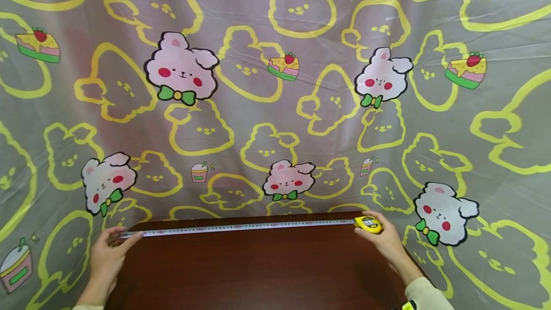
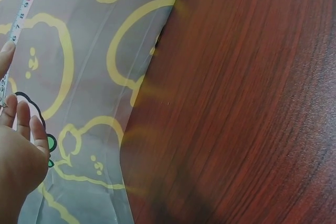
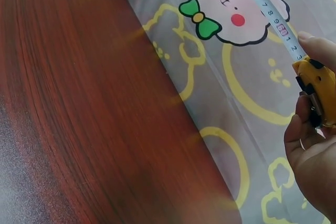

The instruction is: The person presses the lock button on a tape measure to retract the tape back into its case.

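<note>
A yellow tape measure (image 1: pixel 369 224) is gripped in my right hand (image 1: pixel 389 243) at the right, its case also showing in the right wrist view (image 3: pixel 318 92). Its white blade (image 1: pixel 254 226) is drawn out to the left, stretched nearly level across the far part of the dark brown tabletop. At the left, my left hand (image 1: pixel 108 258) pinches the blade's free end between thumb and fingers. In the left wrist view, the left hand (image 2: pixel 21 153) is cut by the frame edge, with the blade (image 2: pixel 21 17) running up past the thumb.
A grey curtain-like sheet (image 1: pixel 254 109) printed with white bunnies and yellow outlines hangs behind and on both sides of the wooden table (image 1: pixel 258 271). A small yellow and black item (image 1: pixel 409 305) shows at the right sleeve (image 1: pixel 426 293).
</note>
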`<state>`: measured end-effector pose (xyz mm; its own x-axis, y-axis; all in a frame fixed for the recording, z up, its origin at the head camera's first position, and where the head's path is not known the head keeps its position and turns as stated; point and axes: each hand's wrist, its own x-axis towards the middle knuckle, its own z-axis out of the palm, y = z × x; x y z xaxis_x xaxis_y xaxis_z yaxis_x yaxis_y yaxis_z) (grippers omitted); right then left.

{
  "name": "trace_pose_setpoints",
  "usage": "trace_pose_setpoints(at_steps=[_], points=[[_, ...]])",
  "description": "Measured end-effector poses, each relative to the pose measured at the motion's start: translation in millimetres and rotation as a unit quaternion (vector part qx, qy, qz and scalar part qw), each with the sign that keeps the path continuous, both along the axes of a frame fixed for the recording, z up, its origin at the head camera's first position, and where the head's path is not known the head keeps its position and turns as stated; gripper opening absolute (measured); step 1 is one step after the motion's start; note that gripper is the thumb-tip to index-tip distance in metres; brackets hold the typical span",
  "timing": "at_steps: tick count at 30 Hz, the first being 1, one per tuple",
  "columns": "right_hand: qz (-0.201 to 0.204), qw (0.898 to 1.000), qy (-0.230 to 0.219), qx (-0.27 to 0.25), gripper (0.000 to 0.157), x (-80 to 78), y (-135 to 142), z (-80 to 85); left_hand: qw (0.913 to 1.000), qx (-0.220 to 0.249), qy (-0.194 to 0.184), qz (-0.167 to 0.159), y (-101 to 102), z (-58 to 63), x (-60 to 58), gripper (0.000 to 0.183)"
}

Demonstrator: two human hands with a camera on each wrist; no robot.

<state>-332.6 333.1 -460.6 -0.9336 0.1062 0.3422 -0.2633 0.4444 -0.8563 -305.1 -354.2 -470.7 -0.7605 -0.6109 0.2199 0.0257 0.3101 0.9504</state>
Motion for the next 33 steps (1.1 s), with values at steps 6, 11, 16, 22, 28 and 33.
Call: trace_pose_setpoints(at_steps=[6,11,16,22,28,33], points=[[0.007,1.0,0.001,0.001,0.066,0.4,-4.1,0.5,1.0,-0.005,-0.005,-0.003,1.9,-1.5,-0.8,0.056],[0.01,1.0,0.006,-0.006,0.064,-0.7,-4.8,-1.2,0.9999,-0.01,0.003,-0.009,4.3,-1.6,-0.4,0.057],[0.012,1.0,0.008,-0.011,0.062,-0.3,-5.1,-2.5,0.9997,-0.019,0.004,-0.012,4.9,-1.2,-1.2,0.058],[0.01,1.0,-0.005,-0.012,0.065,0.7,-8.2,-1.5,0.9995,-0.027,-0.011,-0.01,5.8,0.6,-1.1,0.056],[0.01,1.0,-0.008,-0.012,0.065,-1.0,-11.1,-1.7,0.9991,-0.031,-0.021,-0.018,11.3,1.8,-1.7,0.06],[0.013,1.0,-0.006,-0.008,0.064,-3.4,-12.4,-3.3,0.999,-0.038,-0.012,-0.019,14.4,1.9,-2.9,0.058]])
